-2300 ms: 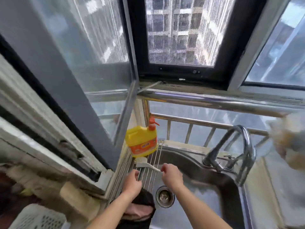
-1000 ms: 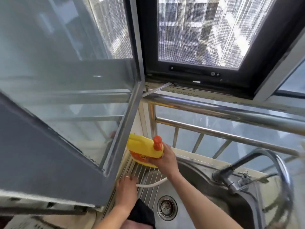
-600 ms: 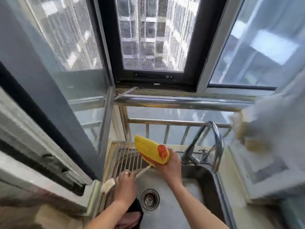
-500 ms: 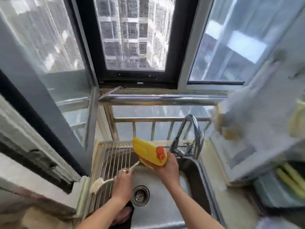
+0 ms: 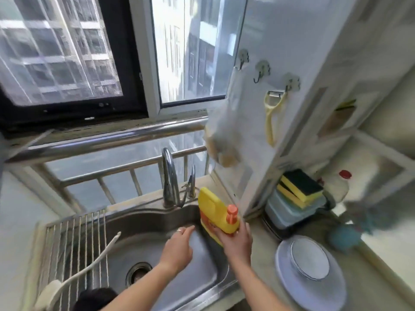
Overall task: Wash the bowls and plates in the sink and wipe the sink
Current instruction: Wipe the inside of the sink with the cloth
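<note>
My right hand [image 5: 238,242] grips a yellow detergent bottle [image 5: 216,211] with an orange cap, held over the right rim of the steel sink [image 5: 157,223]. My left hand [image 5: 177,248] hovers over the basin with fingers stretched toward the bottle, holding nothing. A white dish brush [image 5: 83,269] lies on the wire rack [image 5: 74,243] across the sink's left side. Stacked white plates [image 5: 312,270] sit on the counter to the right of the sink. The drain [image 5: 138,272] is bare.
The faucet [image 5: 169,178] rises at the sink's back edge. Yellow-and-black sponges [image 5: 299,186] rest on stacked containers right of the bottle. A peeler [image 5: 271,115] and a plastic bag [image 5: 224,133] hang from hooks on a white cabinet. A dark cloth [image 5: 94,299] lies at the sink's front left.
My right hand carried the bottle from the rack's back left corner across to the sink's right rim. My left hand let go of the brush, which now lies on the rack.
</note>
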Demonstrator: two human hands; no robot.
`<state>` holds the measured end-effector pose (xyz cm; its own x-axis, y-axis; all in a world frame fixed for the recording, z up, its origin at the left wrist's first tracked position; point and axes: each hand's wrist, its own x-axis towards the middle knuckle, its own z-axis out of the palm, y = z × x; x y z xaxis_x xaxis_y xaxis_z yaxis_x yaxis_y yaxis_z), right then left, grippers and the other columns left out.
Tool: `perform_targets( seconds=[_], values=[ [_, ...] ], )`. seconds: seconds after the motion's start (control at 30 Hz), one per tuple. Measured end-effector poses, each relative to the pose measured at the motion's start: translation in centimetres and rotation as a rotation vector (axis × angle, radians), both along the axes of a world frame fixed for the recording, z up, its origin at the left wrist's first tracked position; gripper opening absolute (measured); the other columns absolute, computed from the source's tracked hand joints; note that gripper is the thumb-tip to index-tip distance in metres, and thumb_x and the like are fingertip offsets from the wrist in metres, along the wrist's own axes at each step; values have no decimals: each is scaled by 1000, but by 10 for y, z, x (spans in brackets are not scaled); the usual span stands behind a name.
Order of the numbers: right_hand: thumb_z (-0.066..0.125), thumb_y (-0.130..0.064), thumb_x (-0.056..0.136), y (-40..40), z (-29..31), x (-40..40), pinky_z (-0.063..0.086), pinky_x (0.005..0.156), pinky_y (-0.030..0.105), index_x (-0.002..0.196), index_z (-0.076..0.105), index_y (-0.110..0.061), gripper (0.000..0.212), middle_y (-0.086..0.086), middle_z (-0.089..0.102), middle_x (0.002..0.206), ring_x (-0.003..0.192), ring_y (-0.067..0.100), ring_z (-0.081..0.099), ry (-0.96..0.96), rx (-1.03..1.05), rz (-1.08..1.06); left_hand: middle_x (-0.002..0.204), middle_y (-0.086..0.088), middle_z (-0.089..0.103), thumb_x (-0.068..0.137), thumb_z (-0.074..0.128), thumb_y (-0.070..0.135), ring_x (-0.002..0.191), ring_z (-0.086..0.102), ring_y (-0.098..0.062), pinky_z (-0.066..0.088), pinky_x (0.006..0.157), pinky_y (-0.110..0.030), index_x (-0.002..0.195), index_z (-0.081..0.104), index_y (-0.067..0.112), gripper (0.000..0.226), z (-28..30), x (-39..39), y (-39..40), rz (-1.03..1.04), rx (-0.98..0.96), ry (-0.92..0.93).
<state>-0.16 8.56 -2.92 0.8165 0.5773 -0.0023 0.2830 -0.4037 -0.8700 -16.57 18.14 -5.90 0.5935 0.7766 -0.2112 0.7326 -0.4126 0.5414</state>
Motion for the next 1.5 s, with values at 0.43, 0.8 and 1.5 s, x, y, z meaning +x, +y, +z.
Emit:
perform_targets(
  seconds=[0.43, 0.8, 1.5],
  values=[
    [84, -31, 79, 35, -57, 75, 48, 76, 37, 109, 69, -1, 45, 24, 69, 102, 95, 42, 64, 30, -263, -32, 142, 1, 50, 86, 47, 10, 130, 52, -22, 43, 107, -35, 149, 44, 22, 65, -27, 89, 11, 79, -28, 62],
    [62, -43, 88, 40, -70, 62, 51, 87, 32, 123, 63, -13, 46, 9, 65, 124, 115, 30, 64, 192, -775, 240, 130, 0, 56, 90, 45, 13, 120, 55, -19, 44, 99, -29, 127, 59, 19, 39, -39, 72, 12, 225, -97, 182],
    [53, -30, 96, 194, -79, -261, 60, 72, 40, 97, 58, -21, 10, 5, 69, 97, 80, 23, 70, 231, -629, 1025, 77, 2, 67, 59, 84, -1, 73, 68, -23, 55, 66, -36, 85, 72, 22, 37, -48, -271, 37, 741, 101, 382]
  ],
)
